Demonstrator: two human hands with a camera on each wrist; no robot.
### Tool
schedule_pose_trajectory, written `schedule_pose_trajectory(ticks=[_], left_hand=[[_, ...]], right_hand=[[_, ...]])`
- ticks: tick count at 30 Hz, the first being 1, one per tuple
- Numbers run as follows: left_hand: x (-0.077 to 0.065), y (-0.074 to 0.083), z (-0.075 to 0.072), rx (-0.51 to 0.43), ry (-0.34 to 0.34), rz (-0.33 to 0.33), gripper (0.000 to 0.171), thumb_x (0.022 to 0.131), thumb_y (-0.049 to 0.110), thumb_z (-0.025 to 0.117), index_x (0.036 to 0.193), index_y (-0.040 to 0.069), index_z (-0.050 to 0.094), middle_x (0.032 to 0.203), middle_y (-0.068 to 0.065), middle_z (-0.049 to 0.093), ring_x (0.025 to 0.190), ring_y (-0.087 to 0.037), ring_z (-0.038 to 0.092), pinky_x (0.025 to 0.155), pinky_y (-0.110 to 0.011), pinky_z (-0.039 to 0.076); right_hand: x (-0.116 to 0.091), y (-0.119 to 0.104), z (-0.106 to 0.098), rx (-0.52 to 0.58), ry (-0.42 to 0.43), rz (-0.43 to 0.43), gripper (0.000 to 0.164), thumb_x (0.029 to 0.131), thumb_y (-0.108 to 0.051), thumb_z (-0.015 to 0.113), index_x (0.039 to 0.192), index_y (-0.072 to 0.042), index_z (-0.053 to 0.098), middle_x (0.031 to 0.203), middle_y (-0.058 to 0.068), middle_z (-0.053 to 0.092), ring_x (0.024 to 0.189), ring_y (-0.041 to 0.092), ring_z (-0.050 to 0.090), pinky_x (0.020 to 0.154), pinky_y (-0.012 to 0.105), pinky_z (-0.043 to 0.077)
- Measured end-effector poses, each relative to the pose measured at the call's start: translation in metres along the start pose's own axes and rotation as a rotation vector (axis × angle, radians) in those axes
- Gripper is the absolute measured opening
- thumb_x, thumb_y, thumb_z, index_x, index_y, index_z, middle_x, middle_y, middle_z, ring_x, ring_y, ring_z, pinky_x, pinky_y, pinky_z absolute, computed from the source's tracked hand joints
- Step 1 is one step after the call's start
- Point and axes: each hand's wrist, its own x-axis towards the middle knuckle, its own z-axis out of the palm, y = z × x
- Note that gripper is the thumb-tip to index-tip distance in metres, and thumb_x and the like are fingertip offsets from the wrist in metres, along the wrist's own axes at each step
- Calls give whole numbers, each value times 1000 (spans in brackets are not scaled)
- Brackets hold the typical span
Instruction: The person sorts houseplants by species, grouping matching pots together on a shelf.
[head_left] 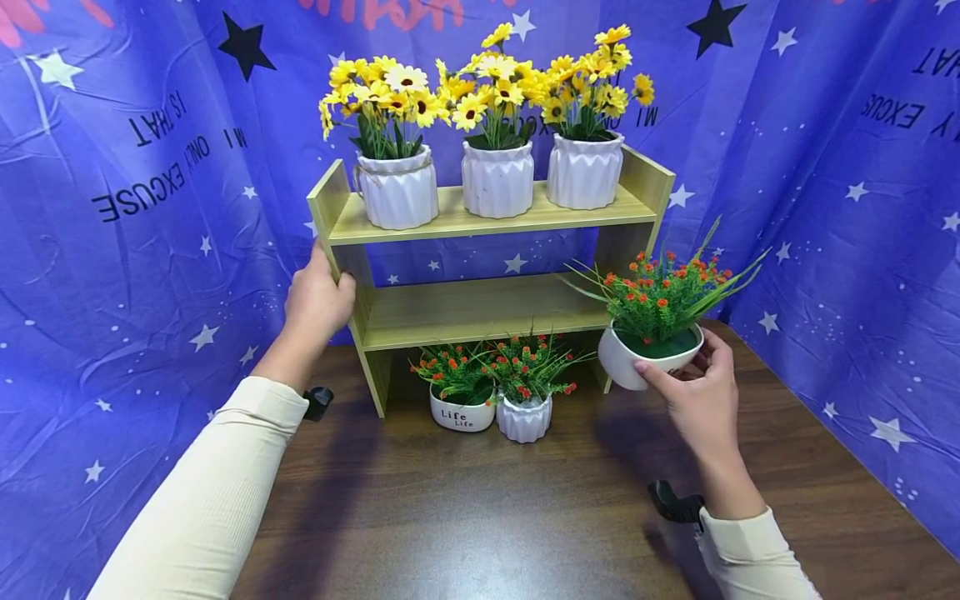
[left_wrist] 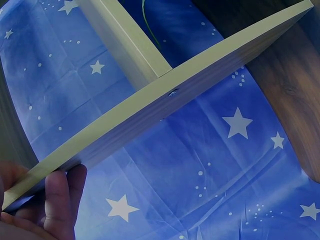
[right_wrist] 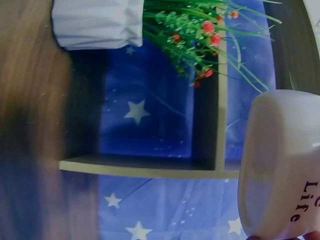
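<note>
My left hand (head_left: 318, 292) grips the left side panel of a light wooden shelf (head_left: 487, 308); in the left wrist view its fingers (left_wrist: 57, 200) wrap the panel's edge. At the shelf's right side, my right hand (head_left: 701, 392) holds a white oval flowerpot (head_left: 637, 362) with grassy leaves and small red flowers, thumb on the front wall. The pot is raised above the table and tilted. In the right wrist view, the pot (right_wrist: 285, 165) shows its base and the printed word "Life".
Three fluted white pots with yellow flowers (head_left: 495, 179) stand on the top board. Under the middle board, a "Life" pot (head_left: 461, 412) and a fluted pot (head_left: 525, 419), both red-flowered, sit on the brown table (head_left: 480, 517). Blue star-patterned cloth (head_left: 172, 250) surrounds the table.
</note>
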Motion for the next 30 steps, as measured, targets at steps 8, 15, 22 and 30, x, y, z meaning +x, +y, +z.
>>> schedule_pose_trajectory(ticks=[8, 15, 22, 30], left_hand=[[0, 0, 0, 1, -4, 6, 54, 95, 16, 47, 148, 7, 34, 120, -37, 58, 108, -55, 58, 81, -64, 43], [0, 1, -2, -6, -11, 1, 55, 96, 16, 47, 149, 8, 33, 120, -37, 58, 107, -54, 58, 82, -64, 43], [-1, -1, -2, -9, -10, 5, 54, 96, 17, 45, 147, 7, 34, 120, -36, 59, 107, -54, 58, 82, -64, 43], [0, -2, -1, -3, -17, -3, 56, 96, 18, 45, 149, 7, 32, 121, -36, 58, 108, -54, 58, 83, -64, 43]], right_hand=[[6, -22, 14, -16, -39, -35, 90, 74, -24, 89, 146, -8, 38, 129, 8, 52, 111, 17, 54, 82, 17, 46], [13, -31, 37, 9, -83, -47, 92, 74, -30, 88, 147, -9, 37, 129, 9, 54, 107, 19, 57, 80, 18, 46], [26, -29, 65, -27, -117, -69, 93, 72, -38, 88, 144, -4, 40, 125, 14, 56, 109, 23, 55, 82, 27, 45], [39, -24, 81, -87, -155, -73, 98, 71, -46, 87, 144, -1, 39, 128, 16, 57, 110, 26, 55, 91, 41, 44]])
